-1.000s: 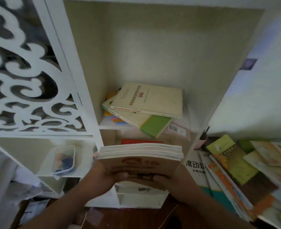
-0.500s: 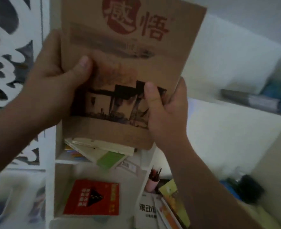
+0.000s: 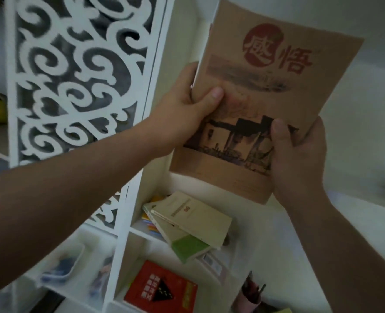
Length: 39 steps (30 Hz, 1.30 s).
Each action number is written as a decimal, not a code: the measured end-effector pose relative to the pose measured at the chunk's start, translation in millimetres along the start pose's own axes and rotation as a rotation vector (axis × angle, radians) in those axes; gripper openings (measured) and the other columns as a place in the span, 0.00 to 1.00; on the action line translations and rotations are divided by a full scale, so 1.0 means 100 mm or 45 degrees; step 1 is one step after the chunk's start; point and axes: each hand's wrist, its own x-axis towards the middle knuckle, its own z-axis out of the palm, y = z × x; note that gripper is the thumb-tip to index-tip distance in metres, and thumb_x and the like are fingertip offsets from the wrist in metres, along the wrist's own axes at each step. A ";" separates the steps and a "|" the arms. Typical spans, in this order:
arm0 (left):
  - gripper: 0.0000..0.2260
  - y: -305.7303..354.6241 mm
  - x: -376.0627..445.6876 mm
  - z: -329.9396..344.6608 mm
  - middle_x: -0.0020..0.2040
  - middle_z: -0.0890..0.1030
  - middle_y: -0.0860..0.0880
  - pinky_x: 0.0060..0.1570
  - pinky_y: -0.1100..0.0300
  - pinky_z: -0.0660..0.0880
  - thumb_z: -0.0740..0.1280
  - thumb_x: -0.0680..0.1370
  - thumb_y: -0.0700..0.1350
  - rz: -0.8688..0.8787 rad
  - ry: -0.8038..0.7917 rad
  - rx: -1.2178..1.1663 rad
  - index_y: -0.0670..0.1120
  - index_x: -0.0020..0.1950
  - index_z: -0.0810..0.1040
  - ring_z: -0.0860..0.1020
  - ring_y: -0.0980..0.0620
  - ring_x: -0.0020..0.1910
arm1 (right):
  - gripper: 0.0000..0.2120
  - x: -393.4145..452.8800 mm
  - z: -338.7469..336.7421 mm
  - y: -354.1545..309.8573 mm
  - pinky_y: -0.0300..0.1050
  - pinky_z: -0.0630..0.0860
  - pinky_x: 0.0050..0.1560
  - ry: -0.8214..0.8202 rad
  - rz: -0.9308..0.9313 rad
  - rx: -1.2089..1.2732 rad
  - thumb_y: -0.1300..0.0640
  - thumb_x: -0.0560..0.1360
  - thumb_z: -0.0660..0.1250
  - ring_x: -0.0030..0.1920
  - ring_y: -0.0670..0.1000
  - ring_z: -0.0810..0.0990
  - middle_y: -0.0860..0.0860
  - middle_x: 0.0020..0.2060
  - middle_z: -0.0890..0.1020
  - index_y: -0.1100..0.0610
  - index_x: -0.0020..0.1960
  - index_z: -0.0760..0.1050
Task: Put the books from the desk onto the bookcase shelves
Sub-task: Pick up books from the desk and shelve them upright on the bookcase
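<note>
Tan book [image 3: 266,91] upright, left hand [image 3: 187,105] and right hand [image 3: 297,159] gripping opposite edges

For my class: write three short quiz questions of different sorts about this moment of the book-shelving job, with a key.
1. True or false: the brown book lies flat on a shelf.
2. Which hand grips the brown book's spine edge? A) left hand B) right hand C) neither
3. Fill in: on the shelf below the cream book lies a ___ book.

Key: 1 false, it is held up by both hands; 2 A; 3 red.
</note>
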 end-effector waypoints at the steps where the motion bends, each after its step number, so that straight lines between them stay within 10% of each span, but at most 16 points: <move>1: 0.20 0.05 0.03 0.03 0.62 0.83 0.44 0.59 0.39 0.82 0.67 0.85 0.47 -0.006 -0.015 0.018 0.48 0.75 0.66 0.85 0.45 0.59 | 0.09 0.04 -0.03 0.01 0.32 0.78 0.46 0.003 -0.002 0.006 0.58 0.84 0.68 0.49 0.35 0.84 0.38 0.48 0.83 0.45 0.57 0.71; 12: 0.19 0.74 0.37 -0.02 0.67 0.78 0.42 0.60 0.53 0.82 0.65 0.86 0.42 0.084 -0.089 0.263 0.45 0.74 0.62 0.82 0.51 0.63 | 0.13 0.64 -0.08 -0.23 0.32 0.75 0.51 -0.086 -0.140 0.117 0.59 0.83 0.69 0.51 0.32 0.79 0.38 0.51 0.80 0.44 0.59 0.69; 20: 0.20 0.44 0.74 -0.04 0.60 0.83 0.49 0.60 0.41 0.82 0.67 0.82 0.54 0.087 0.051 0.419 0.53 0.71 0.66 0.84 0.49 0.60 | 0.14 1.13 0.36 0.32 0.51 0.80 0.61 -0.040 0.101 0.307 0.51 0.82 0.68 0.60 0.44 0.82 0.41 0.58 0.82 0.40 0.64 0.69; 28: 0.11 -0.18 0.88 -0.19 0.54 0.82 0.59 0.44 0.70 0.77 0.66 0.84 0.53 0.176 0.185 0.589 0.58 0.65 0.70 0.82 0.65 0.50 | 0.11 1.35 1.06 0.90 0.53 0.83 0.36 -0.159 0.731 0.574 0.52 0.86 0.65 0.54 0.56 0.87 0.49 0.57 0.86 0.46 0.67 0.71; 36: 0.21 -0.66 1.16 -0.29 0.61 0.76 0.52 0.57 0.52 0.80 0.60 0.81 0.58 0.227 0.518 0.773 0.55 0.73 0.66 0.77 0.54 0.58 | 0.14 1.71 1.84 1.06 0.56 0.82 0.53 -0.142 0.893 0.676 0.50 0.89 0.54 0.56 0.57 0.86 0.53 0.56 0.87 0.48 0.68 0.76; 39: 0.28 -0.67 1.15 -0.33 0.64 0.71 0.48 0.57 0.54 0.78 0.62 0.82 0.50 0.352 0.434 1.030 0.52 0.81 0.57 0.73 0.54 0.58 | 0.15 1.74 2.09 1.11 0.46 0.84 0.41 -0.225 0.890 0.688 0.51 0.87 0.56 0.44 0.53 0.89 0.55 0.49 0.88 0.56 0.64 0.78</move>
